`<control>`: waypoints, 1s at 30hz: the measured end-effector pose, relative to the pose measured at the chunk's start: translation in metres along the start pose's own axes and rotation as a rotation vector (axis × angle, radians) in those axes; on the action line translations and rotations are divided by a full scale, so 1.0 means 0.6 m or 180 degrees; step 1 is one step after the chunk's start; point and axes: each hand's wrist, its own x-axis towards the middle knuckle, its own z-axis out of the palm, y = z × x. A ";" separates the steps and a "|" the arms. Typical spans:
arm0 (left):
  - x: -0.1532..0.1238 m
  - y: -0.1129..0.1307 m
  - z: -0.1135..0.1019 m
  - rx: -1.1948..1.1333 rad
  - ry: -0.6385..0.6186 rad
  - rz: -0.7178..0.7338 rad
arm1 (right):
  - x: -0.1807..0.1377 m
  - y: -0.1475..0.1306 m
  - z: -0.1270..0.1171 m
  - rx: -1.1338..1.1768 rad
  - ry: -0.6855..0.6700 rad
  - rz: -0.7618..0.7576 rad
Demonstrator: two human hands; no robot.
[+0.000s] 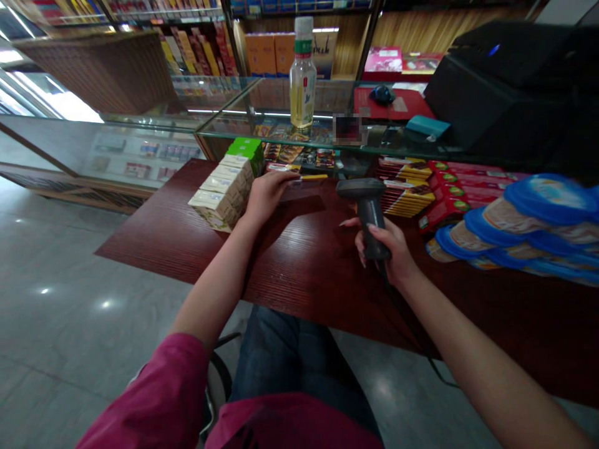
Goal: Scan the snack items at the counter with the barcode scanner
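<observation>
R hand (pixel 393 248) wraps the barcode scanner (pixel 370 215) by its handle, right of mid-frame, prob. so its head can face the thin yellow-edged pack (pixel 314 177). L hand (pixel 267 196) pinches that pack's left end, upper mid-frame, prob. b/c that leaves the rest bare.

A dark reddish-brown wooden counter (pixel 290 268) is viewed from above by a single camera worn on a person's head, aimed forward and steeply down. A lap in dark blue jeans (pixel 281 358) and a magenta fabric sleeve (pixel 163 380) are caught at the lower edge, closest to the lens. The bare left hand (pixel 269 194) and bare right hand (pixel 388 246) are framed near the centre. A glass-topped display case (pixel 266 103) is faced beyond them; light wooden wall shelves (pixel 414 31) are taken in farthest off. Grey polished floor (pixel 60 274) is included at left.
</observation>
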 end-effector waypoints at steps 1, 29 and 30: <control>0.003 -0.008 0.001 0.0131 0.0262 0.0026 | 0.001 0.001 -0.001 0.0047 0.0045 -0.0020; 0.022 -0.022 0.066 0.1943 -0.0512 -0.0522 | 0.016 -0.008 -0.011 -0.0123 0.1013 -0.0852; 0.022 -0.017 0.069 0.1868 -0.0419 -0.0426 | 0.018 -0.010 -0.016 -0.0116 0.1084 -0.0971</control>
